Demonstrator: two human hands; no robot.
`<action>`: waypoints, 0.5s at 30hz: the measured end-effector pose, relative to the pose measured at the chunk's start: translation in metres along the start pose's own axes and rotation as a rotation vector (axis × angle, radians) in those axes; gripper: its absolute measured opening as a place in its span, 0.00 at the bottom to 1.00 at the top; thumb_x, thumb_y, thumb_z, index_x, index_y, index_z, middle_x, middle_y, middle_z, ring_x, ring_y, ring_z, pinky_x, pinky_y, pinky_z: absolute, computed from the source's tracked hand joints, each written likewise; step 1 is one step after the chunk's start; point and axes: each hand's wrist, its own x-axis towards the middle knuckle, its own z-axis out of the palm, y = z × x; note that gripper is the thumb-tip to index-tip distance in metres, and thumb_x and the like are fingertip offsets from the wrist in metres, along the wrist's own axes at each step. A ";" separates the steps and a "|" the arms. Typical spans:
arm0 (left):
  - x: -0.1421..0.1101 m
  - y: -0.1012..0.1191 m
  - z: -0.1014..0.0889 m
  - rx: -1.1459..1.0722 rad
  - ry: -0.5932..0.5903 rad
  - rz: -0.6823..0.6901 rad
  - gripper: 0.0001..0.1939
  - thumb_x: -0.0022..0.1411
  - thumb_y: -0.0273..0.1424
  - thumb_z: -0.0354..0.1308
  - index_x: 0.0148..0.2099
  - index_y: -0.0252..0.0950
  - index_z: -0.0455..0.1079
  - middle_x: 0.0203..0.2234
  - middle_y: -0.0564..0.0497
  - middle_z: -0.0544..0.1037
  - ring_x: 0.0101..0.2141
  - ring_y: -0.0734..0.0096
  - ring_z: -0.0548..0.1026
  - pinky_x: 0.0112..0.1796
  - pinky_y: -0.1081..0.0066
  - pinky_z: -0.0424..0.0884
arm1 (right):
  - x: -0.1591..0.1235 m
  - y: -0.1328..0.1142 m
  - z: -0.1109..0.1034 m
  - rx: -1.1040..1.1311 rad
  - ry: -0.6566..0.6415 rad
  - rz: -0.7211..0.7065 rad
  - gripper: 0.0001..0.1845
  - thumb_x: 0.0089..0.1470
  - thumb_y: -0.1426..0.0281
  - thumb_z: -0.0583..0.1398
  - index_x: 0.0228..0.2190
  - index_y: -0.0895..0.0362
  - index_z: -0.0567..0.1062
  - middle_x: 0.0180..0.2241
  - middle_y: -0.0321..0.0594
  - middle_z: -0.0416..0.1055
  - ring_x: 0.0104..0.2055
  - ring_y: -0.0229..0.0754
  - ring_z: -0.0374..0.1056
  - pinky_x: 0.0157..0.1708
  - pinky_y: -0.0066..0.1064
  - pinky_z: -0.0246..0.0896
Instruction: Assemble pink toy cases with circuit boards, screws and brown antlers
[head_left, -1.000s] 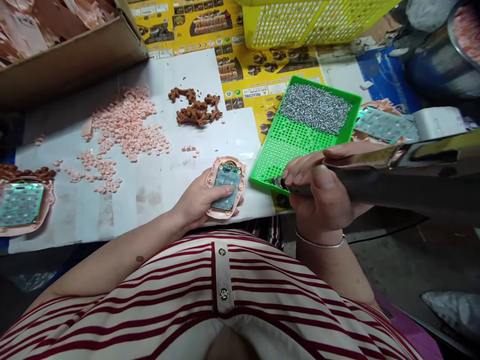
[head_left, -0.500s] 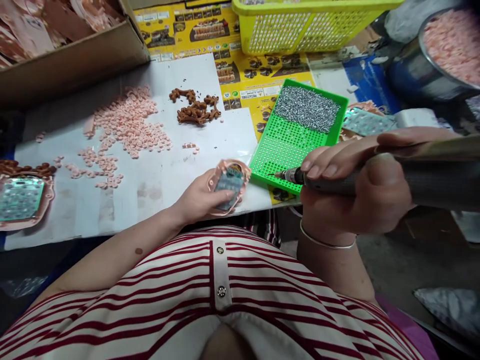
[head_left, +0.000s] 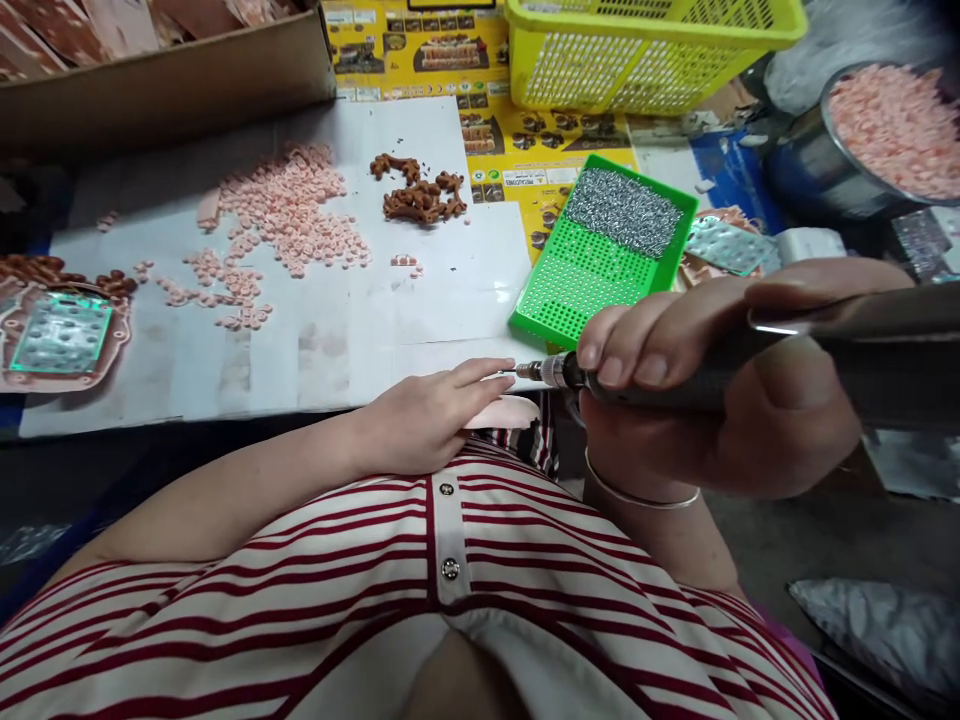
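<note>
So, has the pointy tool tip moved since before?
Yes. The tool tip was over the near end of the green tray; now it is outside the tray, farther left and nearer the person, beside the left hand.

My shirt (head_left: 300,580) is off-white with horizontal dark red stripes of uneven width; the sleeves are short and carry the same stripes. A plain pale placket (head_left: 441,530), edged in dark red on one side, bears two round, metallic-looking buttons (head_left: 450,569) with dark detail. The collar (head_left: 360,665) is plain off-white, bordered by dark red. My right wrist carries a thin, silver-coloured bracelet (head_left: 637,497). Below the shirt, dark lower clothing (head_left: 546,440) shows pale and reddish stripes. Fingernails on my right hand (head_left: 667,440): short.
</note>
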 end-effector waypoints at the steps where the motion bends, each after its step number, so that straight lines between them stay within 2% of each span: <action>1: -0.002 0.000 0.001 0.001 -0.004 -0.005 0.38 0.55 0.19 0.51 0.69 0.35 0.61 0.69 0.37 0.62 0.66 0.51 0.65 0.59 0.54 0.72 | -0.001 -0.001 0.002 0.020 0.014 0.007 0.03 0.56 0.65 0.64 0.31 0.48 0.75 0.17 0.28 0.61 0.16 0.34 0.59 0.17 0.29 0.66; 3: -0.006 0.000 0.001 -0.005 -0.004 -0.004 0.38 0.56 0.20 0.51 0.69 0.34 0.60 0.68 0.37 0.62 0.67 0.52 0.64 0.60 0.54 0.71 | -0.004 -0.003 0.006 0.070 0.036 0.023 0.02 0.55 0.66 0.65 0.33 0.49 0.77 0.17 0.27 0.60 0.15 0.34 0.58 0.16 0.29 0.65; 6: -0.012 0.001 0.002 -0.027 0.019 0.000 0.40 0.54 0.19 0.52 0.70 0.38 0.60 0.71 0.40 0.58 0.67 0.53 0.63 0.60 0.55 0.70 | -0.006 -0.004 0.009 0.110 0.028 0.021 0.02 0.55 0.67 0.66 0.33 0.51 0.77 0.16 0.28 0.61 0.16 0.34 0.59 0.17 0.30 0.65; 9: -0.017 0.002 0.002 -0.041 0.041 0.000 0.42 0.51 0.17 0.53 0.69 0.40 0.62 0.72 0.41 0.54 0.67 0.53 0.63 0.60 0.56 0.70 | -0.008 -0.004 0.011 0.097 -0.024 -0.001 0.03 0.56 0.67 0.64 0.31 0.50 0.75 0.17 0.28 0.60 0.16 0.34 0.59 0.16 0.30 0.65; 12: -0.018 0.004 0.004 -0.069 0.037 0.002 0.41 0.52 0.18 0.53 0.69 0.41 0.61 0.70 0.42 0.60 0.67 0.54 0.64 0.61 0.55 0.69 | -0.009 -0.004 0.013 0.066 -0.061 -0.027 0.07 0.58 0.66 0.62 0.27 0.50 0.72 0.16 0.28 0.57 0.15 0.35 0.57 0.15 0.29 0.63; 15: -0.018 0.004 0.005 -0.082 0.031 0.007 0.39 0.55 0.19 0.52 0.69 0.41 0.61 0.68 0.43 0.63 0.67 0.55 0.65 0.62 0.55 0.68 | -0.011 -0.006 0.015 0.014 -0.032 0.001 0.09 0.58 0.64 0.62 0.27 0.49 0.70 0.16 0.28 0.55 0.14 0.34 0.56 0.15 0.29 0.63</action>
